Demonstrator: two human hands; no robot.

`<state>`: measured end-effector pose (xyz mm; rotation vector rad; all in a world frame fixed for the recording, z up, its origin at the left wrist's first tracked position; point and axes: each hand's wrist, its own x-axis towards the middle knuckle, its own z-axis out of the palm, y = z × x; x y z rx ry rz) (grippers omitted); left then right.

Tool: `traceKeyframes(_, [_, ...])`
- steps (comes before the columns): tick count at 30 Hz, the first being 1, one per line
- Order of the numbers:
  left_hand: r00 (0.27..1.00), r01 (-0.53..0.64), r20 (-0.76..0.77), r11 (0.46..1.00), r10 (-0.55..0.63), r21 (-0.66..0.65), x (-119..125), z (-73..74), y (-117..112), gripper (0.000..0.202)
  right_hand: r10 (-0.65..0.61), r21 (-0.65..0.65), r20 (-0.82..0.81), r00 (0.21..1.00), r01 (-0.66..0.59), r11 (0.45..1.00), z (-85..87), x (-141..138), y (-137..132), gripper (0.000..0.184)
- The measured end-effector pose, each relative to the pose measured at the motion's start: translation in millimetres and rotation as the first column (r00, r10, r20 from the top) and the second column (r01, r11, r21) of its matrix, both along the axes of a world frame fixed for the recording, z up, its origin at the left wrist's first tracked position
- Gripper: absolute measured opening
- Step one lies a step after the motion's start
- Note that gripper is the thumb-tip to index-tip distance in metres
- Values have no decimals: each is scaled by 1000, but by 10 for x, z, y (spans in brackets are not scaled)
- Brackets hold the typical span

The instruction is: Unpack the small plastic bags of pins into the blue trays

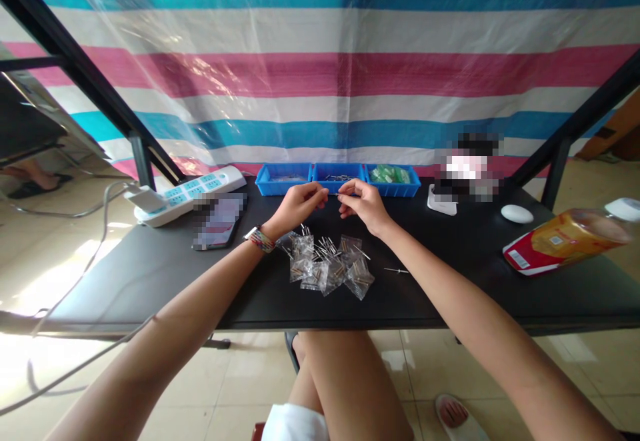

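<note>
Just in front of the middle blue bin, my left hand (299,205) and my right hand (366,206) face each other with a small gap between the fingertips. Thumb and fingers of the right pinch a thin metal pin (335,194) that points toward the left hand. My left fingers are also pinched together; what lies inside them is too small to make out. Below the hands is a pile of small clear plastic bags (326,274) holding pins, with loose metal pins (327,248) among them. One single pin (396,270) lies apart, beside my right forearm.
Joined blue bins (285,188) stand at the back, holding clear packets, metal pins and green packets (390,174). To the left lie a power strip (195,191) and a phone (220,221). On the right are a white case (442,202), a white oval object (517,214) and a drink bottle (565,238).
</note>
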<state>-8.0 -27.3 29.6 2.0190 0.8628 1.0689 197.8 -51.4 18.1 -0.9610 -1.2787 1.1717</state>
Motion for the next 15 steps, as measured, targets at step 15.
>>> traceKeyframes(15, [990, -58, -126, 996, 66, 69, -62, 24, 12, 52, 46, -174, -27, 999, -51, 983, 35, 36, 63, 27])
